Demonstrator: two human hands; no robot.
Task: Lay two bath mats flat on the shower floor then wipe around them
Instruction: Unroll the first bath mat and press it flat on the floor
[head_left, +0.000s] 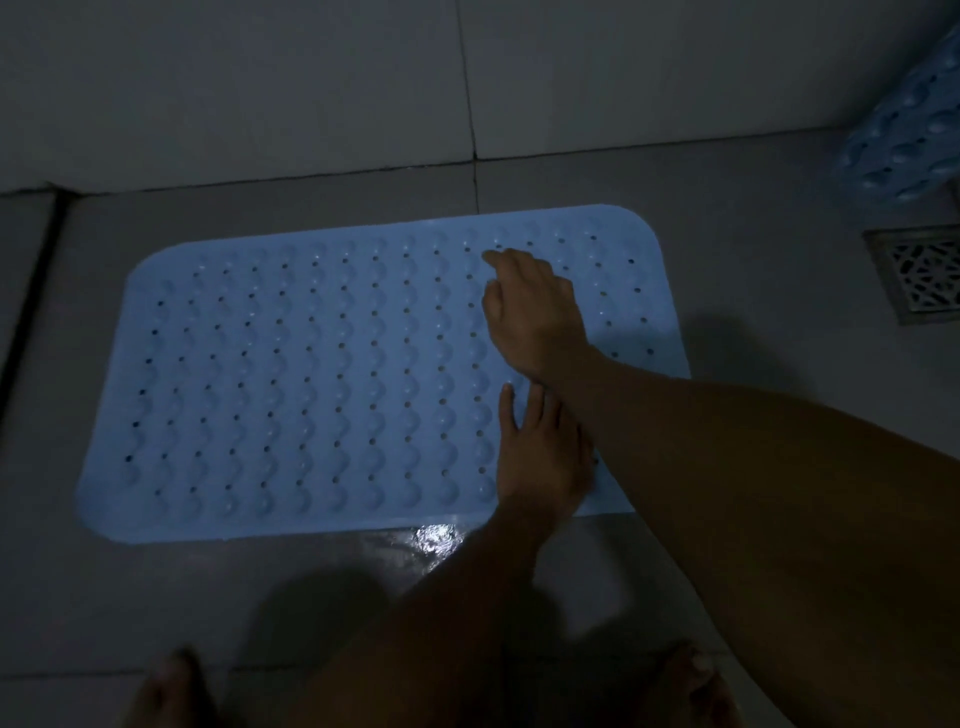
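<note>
A light blue bath mat with rows of bumps and small holes lies flat on the grey tiled shower floor. My right hand rests on its right part, palm down, with a finger stretched toward the mat's far edge. Just nearer to me, my left hand presses flat on the mat close to its front edge, fingers straight. A second blue mat stands rolled or folded in the far right corner against the wall.
A metal floor drain sits at the right, beyond the mat's right edge. White wall tiles rise behind the mat. A wet shiny patch lies at the mat's front edge. My bare feet stand at the bottom.
</note>
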